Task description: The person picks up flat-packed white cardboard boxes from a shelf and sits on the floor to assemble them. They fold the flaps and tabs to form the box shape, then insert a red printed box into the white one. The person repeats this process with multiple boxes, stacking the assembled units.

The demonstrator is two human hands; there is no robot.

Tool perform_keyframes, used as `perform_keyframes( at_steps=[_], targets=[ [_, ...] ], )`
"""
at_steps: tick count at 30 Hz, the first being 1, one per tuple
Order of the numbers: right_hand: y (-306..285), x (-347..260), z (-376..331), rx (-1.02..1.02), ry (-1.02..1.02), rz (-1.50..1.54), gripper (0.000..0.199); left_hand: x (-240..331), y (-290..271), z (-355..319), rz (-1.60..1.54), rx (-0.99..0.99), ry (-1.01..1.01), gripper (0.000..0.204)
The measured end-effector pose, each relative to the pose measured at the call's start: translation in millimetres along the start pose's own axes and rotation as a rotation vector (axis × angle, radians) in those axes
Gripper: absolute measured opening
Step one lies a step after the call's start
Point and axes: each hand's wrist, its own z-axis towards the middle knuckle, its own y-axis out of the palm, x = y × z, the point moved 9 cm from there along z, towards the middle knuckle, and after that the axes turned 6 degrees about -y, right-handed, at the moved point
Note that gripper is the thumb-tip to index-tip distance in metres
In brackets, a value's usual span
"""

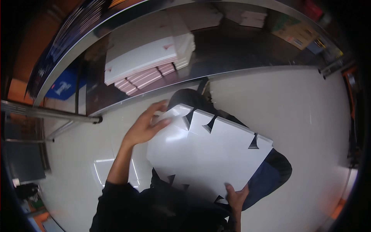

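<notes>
A stack of white die-cut card sheets lies tilted across my lap, with dark notches cut into its far and near edges. My left hand is at the far left corner of the stack, its fingers and thumb stretched apart; the thumb overlaps the top sheet, and the other fingers reach past the edge. At the near right edge my right hand grips the stack, thumb on top and fingers partly hidden beneath. Dark-clothed legs show under the sheets.
Ahead runs a low metal shelf carrying a pile of white and pinkish card sheets. A brown carton sits farther right on it. A blue bag or package is at the left, near a metal leg rail. The floor is pale and glossy.
</notes>
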Motion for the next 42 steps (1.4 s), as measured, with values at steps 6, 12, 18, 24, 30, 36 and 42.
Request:
perform_keyframes(
  at_steps=[6,12,18,24,30,36,42],
  targets=[
    [8.3,4.9,18.6,-0.037,0.067,-0.017,0.041,-17.8,4.8,34.4,-0.274,0.047,-0.082,0.024],
    [7.0,6.4,17.9,-0.044,0.081,-0.12,0.042,-30.6,11.1,47.8,-0.316,0.093,-0.205,0.012],
    [11.8,-3.1,17.3,-0.056,0.085,-0.118,0.046,-40.2,15.5,47.0,-0.325,0.149,-0.185,0.009],
    [7.6,4.4,15.9,-0.022,0.06,-0.041,0.042,-37.2,15.3,48.0,-0.401,0.115,-0.142,0.008],
    [7.6,-1.8,18.2,-0.038,0.096,-0.173,0.044,-38.7,20.3,52.4,-0.434,0.05,-0.239,0.011],
    [-4.2,15.7,8.0,0.047,0.022,-0.02,0.049,-74.3,0.1,7.3,-0.522,0.088,-0.254,0.043],
    [-10.5,25.1,2.5,0.066,0.025,-0.032,0.049,-100.0,45.0,-106.3,-0.619,0.023,-0.359,0.06]
  ],
)
